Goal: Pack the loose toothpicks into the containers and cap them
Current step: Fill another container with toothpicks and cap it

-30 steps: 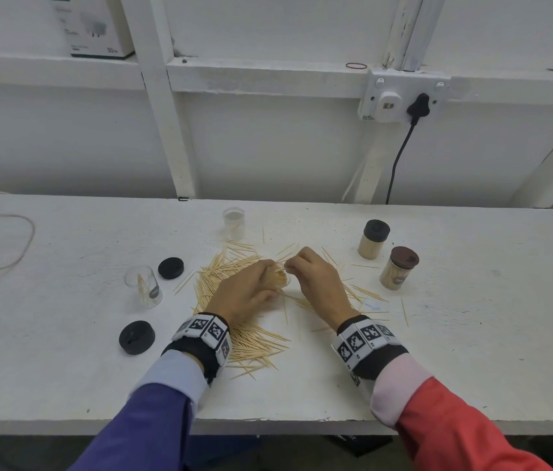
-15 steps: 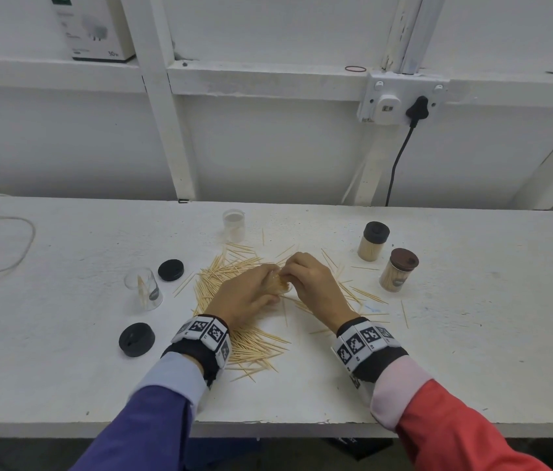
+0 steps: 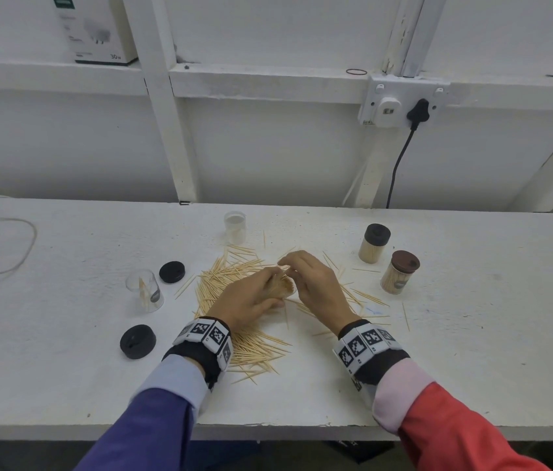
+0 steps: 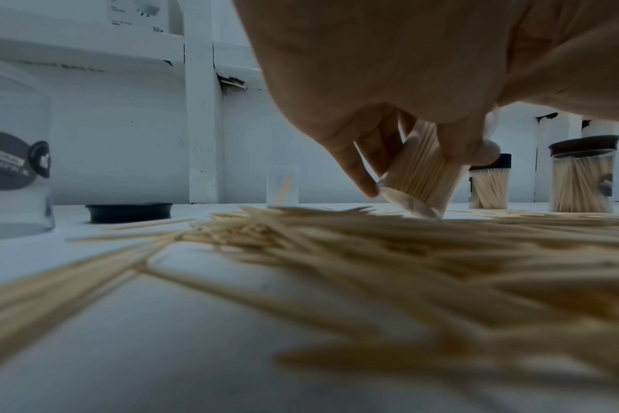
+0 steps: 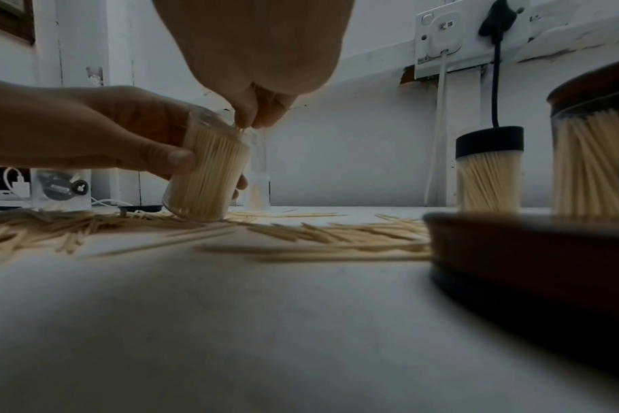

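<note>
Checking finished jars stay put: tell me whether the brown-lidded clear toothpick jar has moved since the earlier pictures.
No. The brown-lidded clear toothpick jar keeps its place beside the black-lidded jar, below the white wall socket.

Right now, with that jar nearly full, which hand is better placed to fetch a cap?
Right hand: it only pinches toothpicks at the jar's mouth, while the left hand grips the tilted jar.

brown lid (image 5: 534, 251) cut off, blurred | loose toothpicks (image 4: 407, 265) blurred | jar label (image 4: 14, 159) unreadable
</note>
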Demonstrator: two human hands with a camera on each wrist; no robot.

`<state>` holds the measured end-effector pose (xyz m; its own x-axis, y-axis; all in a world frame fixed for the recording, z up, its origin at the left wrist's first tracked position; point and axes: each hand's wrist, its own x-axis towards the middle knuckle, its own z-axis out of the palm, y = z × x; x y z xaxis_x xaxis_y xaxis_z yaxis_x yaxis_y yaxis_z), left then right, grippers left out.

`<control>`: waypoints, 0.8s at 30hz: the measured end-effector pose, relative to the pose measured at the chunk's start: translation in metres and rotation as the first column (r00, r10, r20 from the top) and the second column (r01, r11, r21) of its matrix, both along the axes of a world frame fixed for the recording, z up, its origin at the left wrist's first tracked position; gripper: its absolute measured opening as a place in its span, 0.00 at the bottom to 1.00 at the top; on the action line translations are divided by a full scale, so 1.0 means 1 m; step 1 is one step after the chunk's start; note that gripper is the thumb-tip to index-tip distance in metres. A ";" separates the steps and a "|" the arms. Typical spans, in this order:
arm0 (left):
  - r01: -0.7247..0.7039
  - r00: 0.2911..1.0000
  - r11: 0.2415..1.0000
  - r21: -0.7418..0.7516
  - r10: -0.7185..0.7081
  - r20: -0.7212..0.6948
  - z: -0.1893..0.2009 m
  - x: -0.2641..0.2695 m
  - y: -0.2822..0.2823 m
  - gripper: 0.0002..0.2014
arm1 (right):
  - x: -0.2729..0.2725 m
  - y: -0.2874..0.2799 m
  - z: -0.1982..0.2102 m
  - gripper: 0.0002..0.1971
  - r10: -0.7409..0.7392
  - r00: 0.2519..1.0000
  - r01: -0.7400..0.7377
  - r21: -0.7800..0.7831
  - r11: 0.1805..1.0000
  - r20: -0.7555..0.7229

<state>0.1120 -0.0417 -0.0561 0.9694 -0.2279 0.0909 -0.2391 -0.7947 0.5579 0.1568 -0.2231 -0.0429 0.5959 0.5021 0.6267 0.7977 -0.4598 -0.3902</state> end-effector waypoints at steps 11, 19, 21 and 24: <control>-0.058 0.998 0.992 -0.111 0.057 -0.018 0.001 -0.002 -0.001 0.30 | -0.007 -0.002 0.003 0.33 0.063 0.973 -0.085 -0.090 0.992 -0.222; -0.148 0.988 0.977 -0.155 0.155 0.030 0.008 -0.005 -0.002 0.29 | -0.006 -0.001 -0.004 0.23 0.026 0.987 -0.043 -0.106 0.993 -0.156; -0.155 0.986 0.978 -0.140 0.161 0.036 0.009 -0.005 -0.002 0.30 | -0.005 0.000 -0.003 0.25 0.015 0.990 -0.031 -0.114 0.993 -0.143; -0.150 0.986 0.979 -0.139 0.158 0.049 0.011 -0.005 -0.003 0.31 | -0.003 0.000 -0.004 0.27 -0.015 0.988 -0.006 -0.131 0.991 -0.155</control>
<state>0.1065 -0.0447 -0.0453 0.9840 -0.0577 0.1687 -0.1551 -0.7436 0.6504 0.1533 -0.2228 -0.0467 0.6836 0.5703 0.4554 0.7296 -0.5185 -0.4459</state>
